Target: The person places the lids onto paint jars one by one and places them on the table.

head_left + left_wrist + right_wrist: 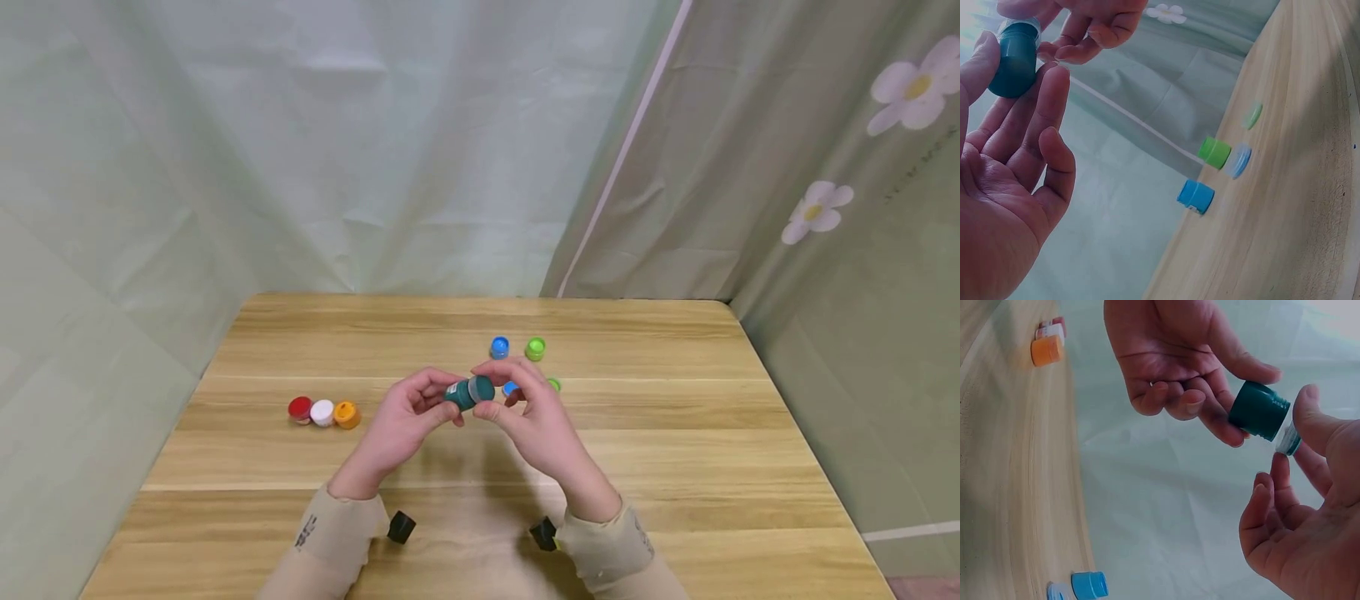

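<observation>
mid-frame: left hand [400, 422] pinches tilted jar [457, 394]; right hand [542, 419] pinches its lid [483, 389]. likely uncapping; next move calls for steadying jar, drawing lid clear.

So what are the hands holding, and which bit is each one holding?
The left hand holds a dark green jar by the sides of its body; the right hand pinches the jar's lid by its edge.
</observation>
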`<state>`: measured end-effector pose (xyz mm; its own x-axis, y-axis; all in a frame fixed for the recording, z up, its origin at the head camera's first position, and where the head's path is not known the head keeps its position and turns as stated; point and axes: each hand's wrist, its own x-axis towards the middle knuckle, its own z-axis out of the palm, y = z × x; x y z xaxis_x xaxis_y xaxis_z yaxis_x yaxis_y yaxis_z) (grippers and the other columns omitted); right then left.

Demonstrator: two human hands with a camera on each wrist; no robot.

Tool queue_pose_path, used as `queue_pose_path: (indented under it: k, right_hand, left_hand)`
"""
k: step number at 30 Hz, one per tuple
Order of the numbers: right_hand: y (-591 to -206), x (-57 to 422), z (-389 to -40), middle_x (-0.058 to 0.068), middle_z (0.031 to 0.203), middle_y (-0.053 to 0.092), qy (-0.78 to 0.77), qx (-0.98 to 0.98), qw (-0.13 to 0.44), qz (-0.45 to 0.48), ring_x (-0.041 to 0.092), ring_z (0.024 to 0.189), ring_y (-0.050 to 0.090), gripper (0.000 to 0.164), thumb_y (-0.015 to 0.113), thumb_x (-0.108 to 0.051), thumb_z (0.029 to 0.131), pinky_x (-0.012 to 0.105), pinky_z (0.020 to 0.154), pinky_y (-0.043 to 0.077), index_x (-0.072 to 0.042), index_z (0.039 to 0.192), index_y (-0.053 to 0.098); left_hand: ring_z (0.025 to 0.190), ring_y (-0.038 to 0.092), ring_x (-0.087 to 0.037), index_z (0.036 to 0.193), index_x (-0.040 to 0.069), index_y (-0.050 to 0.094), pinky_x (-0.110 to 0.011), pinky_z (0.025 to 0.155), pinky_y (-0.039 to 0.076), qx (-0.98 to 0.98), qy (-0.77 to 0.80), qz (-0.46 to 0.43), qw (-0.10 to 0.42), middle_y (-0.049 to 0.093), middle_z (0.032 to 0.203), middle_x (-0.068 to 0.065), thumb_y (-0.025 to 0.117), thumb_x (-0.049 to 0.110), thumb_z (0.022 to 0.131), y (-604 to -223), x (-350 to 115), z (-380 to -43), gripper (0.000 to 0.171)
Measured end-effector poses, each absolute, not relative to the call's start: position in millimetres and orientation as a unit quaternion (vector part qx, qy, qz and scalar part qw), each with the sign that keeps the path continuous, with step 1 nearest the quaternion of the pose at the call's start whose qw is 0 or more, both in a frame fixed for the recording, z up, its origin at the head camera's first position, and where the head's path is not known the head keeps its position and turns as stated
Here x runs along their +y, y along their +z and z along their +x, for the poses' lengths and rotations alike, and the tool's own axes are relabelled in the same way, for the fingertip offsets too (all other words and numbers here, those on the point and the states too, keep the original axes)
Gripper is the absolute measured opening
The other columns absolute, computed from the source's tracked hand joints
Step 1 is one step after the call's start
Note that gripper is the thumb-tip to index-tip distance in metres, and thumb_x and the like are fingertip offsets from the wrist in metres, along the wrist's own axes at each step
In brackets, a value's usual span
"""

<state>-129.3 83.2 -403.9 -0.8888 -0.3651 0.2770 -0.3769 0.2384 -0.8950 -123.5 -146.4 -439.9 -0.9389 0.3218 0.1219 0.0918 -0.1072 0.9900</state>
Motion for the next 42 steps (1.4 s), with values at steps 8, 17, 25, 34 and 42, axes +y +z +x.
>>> queue_pose_path:
  k: [8, 17, 25, 34, 42]
  right_hand:
    - [-402.4, 83.4, -129.4, -0.01, 0.131, 0.065, 0.554, -0.784, 0.025, 0.28, 0.017, 0.121, 0.056, 0.037, 0.08, -0.012, 0.097, 0.038, 0.087, 0.05, -0.024, 0.131, 0.071]
    - [-401.1, 85.9, -128.8, -0.008, 0.134, 0.067, 0.534, -0.79, 0.051, 0.299, 0.018, 0.122, 0.059, 0.045, 0.084, -0.004, 0.091, 0.038, 0.086, 0.051, -0.021, 0.131, 0.072]
    - [-400.4, 87.1, -128.5, -0.009, 0.131, 0.07, 0.519, -0.802, 0.052, 0.29, 0.019, 0.12, 0.06, 0.043, 0.089, -0.009, 0.087, 0.037, 0.086, 0.051, -0.02, 0.126, 0.075]
    - [-398.6, 87.7, -129.3, -0.008, 0.127, 0.07, 0.487, -0.804, 0.089, 0.328, 0.016, 0.119, 0.059, 0.043, 0.09, -0.007, 0.084, 0.036, 0.084, 0.052, -0.019, 0.123, 0.074]
    - [-398.2, 86.1, -126.7, -0.004, 0.125, 0.07, 0.489, -0.793, 0.096, 0.35, 0.016, 0.116, 0.063, 0.043, 0.087, 0.002, 0.085, 0.037, 0.08, 0.055, -0.016, 0.121, 0.073]
  left_hand:
    - [0.09, 0.072, -0.024, 0.131, -0.003, 0.064, -0.036, 0.088, 0.062, 0.671, 0.72, 0.163, 0.069, 0.075, 0.117, -0.007, 0.077, 0.013, 0.1, -438.2, -147.5, -125.6, 0.038]
    - [0.098, 0.068, -0.026, 0.127, 0.001, 0.067, -0.031, 0.087, 0.059, 0.698, 0.698, 0.151, 0.054, 0.077, 0.117, -0.007, 0.083, 0.012, 0.096, -436.9, -148.7, -126.5, 0.037]
    - [0.1, 0.069, -0.027, 0.125, 0.001, 0.069, -0.032, 0.09, 0.057, 0.706, 0.69, 0.149, 0.052, 0.077, 0.117, -0.01, 0.083, 0.015, 0.095, -435.4, -150.6, -124.3, 0.036]
    - [0.089, 0.071, -0.025, 0.133, -0.003, 0.064, -0.036, 0.089, 0.062, 0.677, 0.71, 0.176, 0.081, 0.075, 0.121, -0.008, 0.073, 0.014, 0.103, -435.4, -150.5, -123.9, 0.036]
    - [0.084, 0.071, -0.024, 0.134, -0.002, 0.063, -0.034, 0.091, 0.055, 0.687, 0.698, 0.179, 0.095, 0.076, 0.115, -0.002, 0.064, 0.018, 0.109, -433.8, -150.6, -122.5, 0.032]
